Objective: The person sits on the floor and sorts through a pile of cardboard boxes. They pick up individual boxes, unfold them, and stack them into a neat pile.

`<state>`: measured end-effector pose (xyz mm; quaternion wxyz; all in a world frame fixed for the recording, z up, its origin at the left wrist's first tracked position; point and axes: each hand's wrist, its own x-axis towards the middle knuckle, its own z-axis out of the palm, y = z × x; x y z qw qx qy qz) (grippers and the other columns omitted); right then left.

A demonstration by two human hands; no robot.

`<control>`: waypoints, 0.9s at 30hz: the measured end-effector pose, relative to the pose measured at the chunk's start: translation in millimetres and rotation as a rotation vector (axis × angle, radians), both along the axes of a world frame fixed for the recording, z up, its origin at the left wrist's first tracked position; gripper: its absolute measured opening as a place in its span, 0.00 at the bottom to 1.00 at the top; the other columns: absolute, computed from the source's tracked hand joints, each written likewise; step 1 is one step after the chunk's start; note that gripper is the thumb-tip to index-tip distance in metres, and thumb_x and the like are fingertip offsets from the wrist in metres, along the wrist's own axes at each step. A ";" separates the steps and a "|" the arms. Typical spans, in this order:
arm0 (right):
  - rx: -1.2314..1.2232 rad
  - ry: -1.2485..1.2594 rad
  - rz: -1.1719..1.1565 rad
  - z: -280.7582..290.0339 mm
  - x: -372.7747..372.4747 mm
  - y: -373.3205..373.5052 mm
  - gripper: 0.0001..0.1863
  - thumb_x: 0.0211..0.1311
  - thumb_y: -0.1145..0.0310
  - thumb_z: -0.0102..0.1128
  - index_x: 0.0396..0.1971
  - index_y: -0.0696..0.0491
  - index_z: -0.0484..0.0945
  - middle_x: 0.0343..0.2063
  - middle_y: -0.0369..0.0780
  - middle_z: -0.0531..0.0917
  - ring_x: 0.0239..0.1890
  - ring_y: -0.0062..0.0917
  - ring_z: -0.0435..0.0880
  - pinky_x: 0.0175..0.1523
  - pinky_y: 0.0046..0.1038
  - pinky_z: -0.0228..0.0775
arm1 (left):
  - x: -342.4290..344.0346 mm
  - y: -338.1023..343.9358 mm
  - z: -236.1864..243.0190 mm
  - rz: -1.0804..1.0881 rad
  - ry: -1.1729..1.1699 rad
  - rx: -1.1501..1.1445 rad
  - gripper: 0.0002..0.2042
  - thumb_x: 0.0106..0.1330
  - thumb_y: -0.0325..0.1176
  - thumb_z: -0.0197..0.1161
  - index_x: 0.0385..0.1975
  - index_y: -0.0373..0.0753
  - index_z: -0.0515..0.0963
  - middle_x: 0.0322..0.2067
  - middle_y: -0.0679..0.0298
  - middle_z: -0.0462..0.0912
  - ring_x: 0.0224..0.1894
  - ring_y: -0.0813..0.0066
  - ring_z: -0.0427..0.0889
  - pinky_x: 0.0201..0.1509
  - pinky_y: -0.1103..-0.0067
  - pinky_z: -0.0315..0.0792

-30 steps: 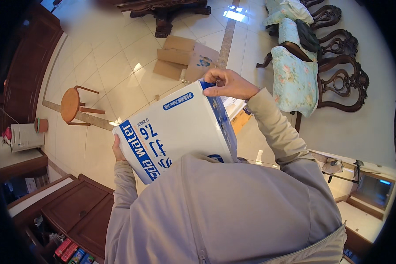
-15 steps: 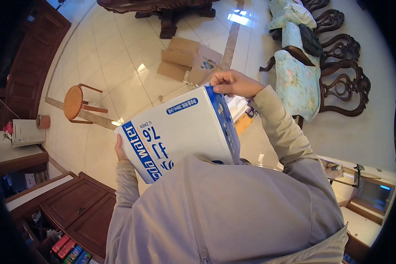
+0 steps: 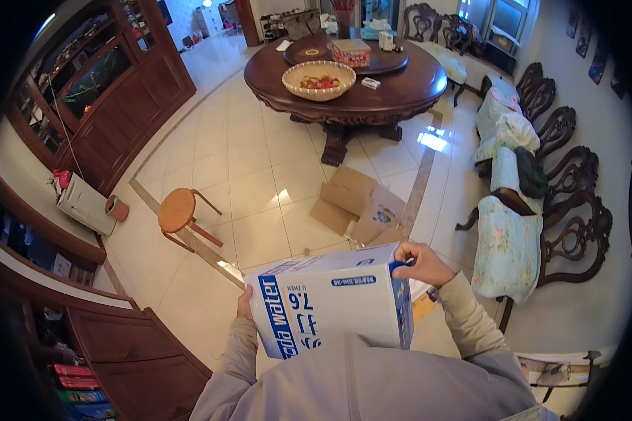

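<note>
In front of my chest is a white and blue cardboard drink carton (image 3: 351, 312), with large printing on the side facing up. My left hand (image 3: 245, 303) supports it at the left end, the fingers mostly hidden behind the carton. At the upper right corner my right hand (image 3: 423, 264) has its thumb and fingers closed on the blue edge of the carton. The carton's underside and lower edge are hidden behind my grey jacket.
Beyond the carton a flattened brown cardboard box (image 3: 358, 203) lies on the tiled floor. A round wooden stool (image 3: 177, 210) stands to the left. Farther off is a round dark table (image 3: 393, 98) bearing a woven basket (image 3: 309, 70). Carved chairs (image 3: 505, 242) line the right wall.
The view has tilted up, so the round table now shows in full and the carton sits lower in the picture. Both hands keep their places on the carton.
</note>
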<state>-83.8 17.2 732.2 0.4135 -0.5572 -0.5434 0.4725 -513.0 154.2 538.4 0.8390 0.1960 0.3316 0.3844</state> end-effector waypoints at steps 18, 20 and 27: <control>-0.146 -0.112 0.019 -7.9 1.1 -5.9 0.38 0.40 0.51 0.75 0.47 0.56 0.66 0.41 0.44 0.73 0.45 0.27 0.74 0.49 0.28 0.68 | 2.4 -7.5 5.0 0.001 0.068 -0.074 0.25 0.65 0.48 0.51 0.53 0.31 0.67 0.45 0.51 0.78 0.44 0.59 0.80 0.48 0.70 0.76; -0.139 -0.141 0.023 -1.2 -1.2 -6.7 0.37 0.40 0.52 0.75 0.46 0.56 0.66 0.39 0.43 0.74 0.44 0.27 0.74 0.48 0.28 0.68 | 1.9 -6.9 7.9 -0.001 0.060 -0.047 0.25 0.65 0.47 0.51 0.53 0.31 0.67 0.46 0.51 0.78 0.44 0.58 0.80 0.49 0.69 0.76; -0.152 -0.127 0.001 26.0 -10.3 -9.9 0.33 0.42 0.55 0.75 0.44 0.56 0.68 0.34 0.41 0.77 0.38 0.23 0.77 0.45 0.24 0.69 | 4.9 -9.2 26.4 0.043 0.007 -0.023 0.25 0.65 0.46 0.51 0.53 0.32 0.67 0.46 0.51 0.78 0.44 0.58 0.80 0.49 0.69 0.76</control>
